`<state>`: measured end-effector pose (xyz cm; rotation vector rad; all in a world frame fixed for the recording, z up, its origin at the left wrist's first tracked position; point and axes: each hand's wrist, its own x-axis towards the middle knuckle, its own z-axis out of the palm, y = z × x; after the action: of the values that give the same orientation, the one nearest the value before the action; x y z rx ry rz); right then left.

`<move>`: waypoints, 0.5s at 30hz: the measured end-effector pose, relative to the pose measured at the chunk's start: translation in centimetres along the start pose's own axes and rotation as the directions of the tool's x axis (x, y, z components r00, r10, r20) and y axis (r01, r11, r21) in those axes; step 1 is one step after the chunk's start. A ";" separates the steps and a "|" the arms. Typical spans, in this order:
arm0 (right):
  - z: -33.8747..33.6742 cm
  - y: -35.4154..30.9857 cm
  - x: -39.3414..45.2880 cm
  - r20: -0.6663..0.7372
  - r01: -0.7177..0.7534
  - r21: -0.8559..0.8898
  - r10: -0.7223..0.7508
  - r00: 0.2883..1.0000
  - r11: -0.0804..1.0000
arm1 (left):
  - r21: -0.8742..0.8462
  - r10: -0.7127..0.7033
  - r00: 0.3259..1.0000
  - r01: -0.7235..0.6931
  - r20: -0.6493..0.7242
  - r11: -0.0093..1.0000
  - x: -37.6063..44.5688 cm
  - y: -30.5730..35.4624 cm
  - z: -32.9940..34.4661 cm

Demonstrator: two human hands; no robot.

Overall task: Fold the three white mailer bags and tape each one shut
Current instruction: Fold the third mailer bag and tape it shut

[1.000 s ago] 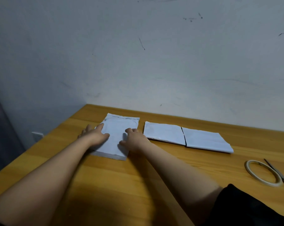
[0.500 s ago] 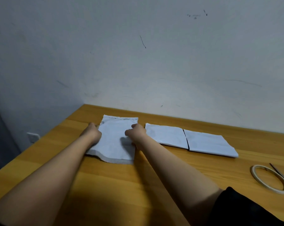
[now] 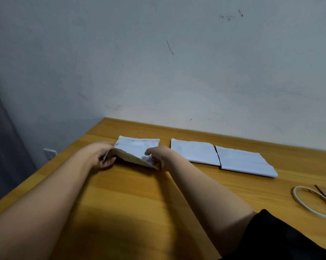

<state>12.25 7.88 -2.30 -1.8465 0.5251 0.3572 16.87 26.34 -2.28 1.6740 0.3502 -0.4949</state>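
1. The leftmost white plastic mailer bag [image 3: 137, 148] lies near the far left corner of the honey-coloured wooden table [image 3: 139, 199]. Its near edge is lifted off the wood and curls toward the wall, while its far edge lies flat.
2. The left hand [image 3: 102, 156] pinches the raised near-left corner of this bag, fingers curled under the flap. The fingertips are partly hidden behind the plastic.
3. The right hand [image 3: 159, 156] grips the near-right corner, thumb on top and fingers tucked beneath. How far the fingers reach under cannot be made out.
4. Just to the right, apart from the held bag, a second folded white mailer bag [image 3: 195, 152] lies flat. A third folded white mailer bag [image 3: 246, 162] lies edge to edge with it. Whether either one carries tape is too faint to tell.
5. Well to the right, a thin cream ring of tape [image 3: 314, 202] rests on the wood, cut off at the picture's edge.
6. A dark slim tool [image 3: 325, 195] crosses the ring. Most of it runs out of view, so its kind cannot be told.
7. A black sleeve [image 3: 282, 237] fills the lower right corner.
8. A white wall socket [image 3: 49, 153] shows beside the table's left edge, partly hidden by it.
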 end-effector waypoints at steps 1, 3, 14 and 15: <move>0.1 0.0 -0.4 0.005 -0.009 -0.027 0.009 1.000 1.000 | -0.032 -0.011 1.000 0.012 0.017 0.999 -0.3 -0.1 -0.5; 0.4 0.2 -1.0 0.002 -0.004 -0.067 0.005 1.000 0.998 | -0.115 -0.056 0.996 0.064 0.068 0.991 -0.9 -0.5 -1.6; 1.4 1.1 -2.8 0.116 0.047 0.199 -0.071 0.991 0.979 | -0.211 -0.062 0.990 0.089 0.129 0.973 -5.2 -2.4 -3.4; 1.4 1.2 -3.1 0.123 0.046 0.209 -0.072 0.990 0.977 | -0.172 -0.045 0.990 0.068 0.134 0.983 -5.4 -2.5 -3.5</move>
<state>9.01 9.48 -2.22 -1.6234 0.4013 0.3662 11.37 30.45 -1.30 1.4556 0.3368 -0.5953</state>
